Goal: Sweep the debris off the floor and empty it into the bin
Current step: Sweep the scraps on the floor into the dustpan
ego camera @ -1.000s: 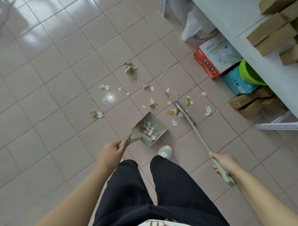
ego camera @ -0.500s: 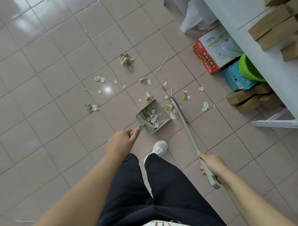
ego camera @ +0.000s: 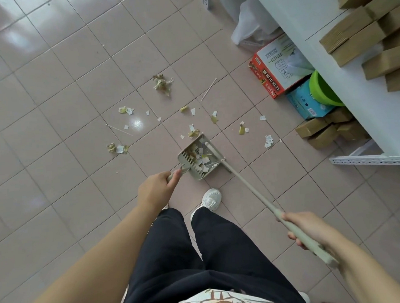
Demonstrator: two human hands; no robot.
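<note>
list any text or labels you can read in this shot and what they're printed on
Red and white carton: large yellow characters along its red side, seen upside down, too blurred to quote with confidence; the small print on its white face is unreadable.
Blue box: small marks and a white label, too small to read.
Paper scraps on the floor: faint print, unreadable.
Brown boxes on the shelf: no text visible.

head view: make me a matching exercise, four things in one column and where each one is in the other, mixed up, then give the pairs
Things:
1. dustpan
2. broom
3. green basin
4. crumpled wad

Places:
A. under the white shelf, on a blue box
B. held in the right hand
C. loose on the floor, far from the pan
D. held in the left hand, scraps inside

Pairs: 1-D, 2-B, 3-A, 4-C
</note>
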